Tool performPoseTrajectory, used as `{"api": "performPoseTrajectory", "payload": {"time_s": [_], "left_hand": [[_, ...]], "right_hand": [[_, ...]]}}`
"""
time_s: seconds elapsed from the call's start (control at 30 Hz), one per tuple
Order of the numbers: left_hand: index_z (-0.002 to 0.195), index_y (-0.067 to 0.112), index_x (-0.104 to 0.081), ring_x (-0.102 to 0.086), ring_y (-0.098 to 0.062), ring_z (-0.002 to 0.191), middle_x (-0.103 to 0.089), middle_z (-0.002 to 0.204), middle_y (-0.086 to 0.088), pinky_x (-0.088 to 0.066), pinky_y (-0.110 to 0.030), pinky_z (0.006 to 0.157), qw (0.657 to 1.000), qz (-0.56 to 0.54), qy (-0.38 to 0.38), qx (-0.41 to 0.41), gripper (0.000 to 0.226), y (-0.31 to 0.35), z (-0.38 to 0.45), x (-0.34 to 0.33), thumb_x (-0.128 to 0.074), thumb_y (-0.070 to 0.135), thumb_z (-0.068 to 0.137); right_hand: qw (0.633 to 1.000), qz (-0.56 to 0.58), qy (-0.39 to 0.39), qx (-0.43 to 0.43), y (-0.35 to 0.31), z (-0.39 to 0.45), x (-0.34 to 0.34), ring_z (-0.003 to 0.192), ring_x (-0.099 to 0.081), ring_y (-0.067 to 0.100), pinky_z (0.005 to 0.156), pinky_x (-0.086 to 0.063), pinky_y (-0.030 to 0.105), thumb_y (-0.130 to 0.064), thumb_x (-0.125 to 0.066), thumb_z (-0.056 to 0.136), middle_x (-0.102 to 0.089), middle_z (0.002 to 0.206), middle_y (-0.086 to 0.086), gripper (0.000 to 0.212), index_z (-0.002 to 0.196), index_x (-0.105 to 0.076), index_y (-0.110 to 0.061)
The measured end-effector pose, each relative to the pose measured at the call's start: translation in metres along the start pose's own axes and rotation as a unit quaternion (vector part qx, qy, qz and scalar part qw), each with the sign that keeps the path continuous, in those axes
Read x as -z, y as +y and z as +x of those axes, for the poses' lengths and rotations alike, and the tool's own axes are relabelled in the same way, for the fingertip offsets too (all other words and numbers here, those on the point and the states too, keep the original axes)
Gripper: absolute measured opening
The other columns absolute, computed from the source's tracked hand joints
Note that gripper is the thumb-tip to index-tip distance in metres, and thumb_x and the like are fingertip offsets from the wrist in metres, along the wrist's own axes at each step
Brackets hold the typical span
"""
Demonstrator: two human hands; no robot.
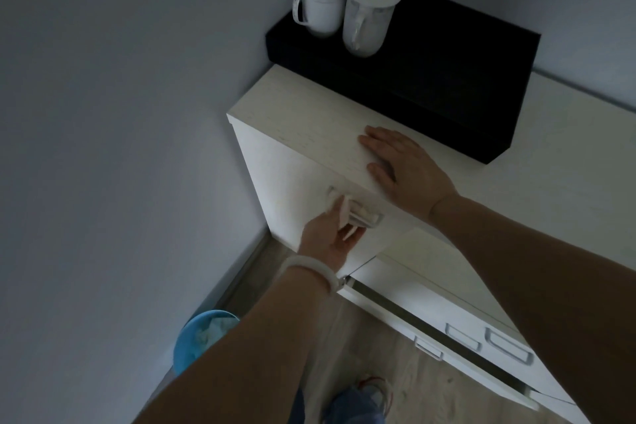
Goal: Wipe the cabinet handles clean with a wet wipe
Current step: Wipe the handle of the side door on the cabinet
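A white cabinet point(299, 124) stands in the room's corner. On its front is a recessed metal handle point(370, 217), partly covered by a white wet wipe point(340, 208). My left hand point(327, 237), with a pale bangle on the wrist, presses the wipe against the handle's left part. My right hand point(402, 165) lies flat on the cabinet's top near the front edge, fingers spread, holding nothing. Lower right, several more metal handles point(509, 349) sit on other cabinet fronts.
A black box point(447, 72) sits at the back of the cabinet top with two lidded white cups point(370, 14) on it. A blue bin point(199, 337) stands on the floor by the left wall. A drawer or door point(430, 317) juts out at lower right.
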State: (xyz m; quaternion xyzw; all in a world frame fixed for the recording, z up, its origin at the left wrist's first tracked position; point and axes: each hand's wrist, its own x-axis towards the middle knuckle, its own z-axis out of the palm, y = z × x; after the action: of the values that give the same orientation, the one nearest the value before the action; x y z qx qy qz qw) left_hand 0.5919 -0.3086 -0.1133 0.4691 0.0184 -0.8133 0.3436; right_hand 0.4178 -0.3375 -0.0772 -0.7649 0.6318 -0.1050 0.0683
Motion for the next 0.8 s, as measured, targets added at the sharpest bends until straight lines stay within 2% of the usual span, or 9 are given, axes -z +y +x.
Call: {"api": "performPoseTrajectory", "payload": {"time_s": [0.17, 0.33, 0.47, 0.63, 0.8], "left_hand": [[0.117, -0.001, -0.064, -0.070, -0.028, 0.101, -0.070, 0.113, -0.017, -0.061, -0.034, 0.079, 0.998, 0.032, 0.030, -0.040, 0.031, -0.038, -0.009, -0.017, -0.071, 0.008, 0.087], [0.116, -0.005, -0.064, -0.069, -0.029, 0.103, -0.070, 0.113, -0.018, -0.060, -0.035, 0.083, 0.997, 0.017, 0.030, -0.069, 0.033, -0.046, -0.010, -0.027, -0.072, -0.004, 0.083], [0.114, -0.006, -0.064, -0.069, -0.028, 0.102, -0.070, 0.113, -0.018, -0.061, -0.029, 0.078, 0.996, 0.035, 0.020, -0.085, 0.035, -0.047, -0.007, -0.024, -0.073, -0.006, 0.080], [0.117, -0.013, -0.061, -0.069, -0.026, 0.096, -0.068, 0.115, -0.019, -0.061, -0.026, 0.074, 0.979, 0.187, -0.004, -0.082, 0.038, -0.027, -0.002, -0.012, -0.072, -0.004, 0.082], [0.112, -0.010, -0.061, -0.068, -0.017, 0.081, -0.068, 0.094, -0.007, -0.061, -0.024, 0.070, 0.958, 0.284, -0.026, -0.043, 0.034, 0.001, 0.003, -0.007, -0.074, 0.001, 0.082]], "right_hand": [[1.000, -0.009, 0.003, 0.005, 0.000, 0.001, -0.001, 0.144, -0.024, 0.014, 0.120, -0.011, 0.029, -0.039, -0.035, 0.101, -0.029, 0.157, -0.002, 0.052, 0.150, -0.031, -0.023], [1.000, -0.007, 0.006, 0.006, 0.000, 0.000, -0.001, 0.144, -0.024, 0.014, 0.120, -0.011, 0.029, -0.036, -0.038, 0.102, -0.029, 0.157, -0.001, 0.050, 0.150, -0.031, -0.023], [1.000, -0.006, 0.003, 0.003, 0.002, 0.000, -0.002, 0.144, -0.025, 0.014, 0.121, -0.013, 0.031, -0.039, -0.035, 0.102, -0.029, 0.157, -0.002, 0.051, 0.150, -0.031, -0.023], [1.000, -0.006, -0.001, 0.000, 0.003, 0.000, -0.003, 0.145, -0.023, 0.013, 0.121, -0.016, 0.035, -0.042, -0.032, 0.101, -0.028, 0.157, -0.003, 0.052, 0.151, -0.029, -0.025], [1.000, 0.005, 0.002, -0.004, 0.002, -0.001, -0.001, 0.145, -0.023, 0.013, 0.121, -0.016, 0.035, -0.039, -0.035, 0.102, -0.028, 0.157, -0.004, 0.051, 0.151, -0.030, -0.025]]}}
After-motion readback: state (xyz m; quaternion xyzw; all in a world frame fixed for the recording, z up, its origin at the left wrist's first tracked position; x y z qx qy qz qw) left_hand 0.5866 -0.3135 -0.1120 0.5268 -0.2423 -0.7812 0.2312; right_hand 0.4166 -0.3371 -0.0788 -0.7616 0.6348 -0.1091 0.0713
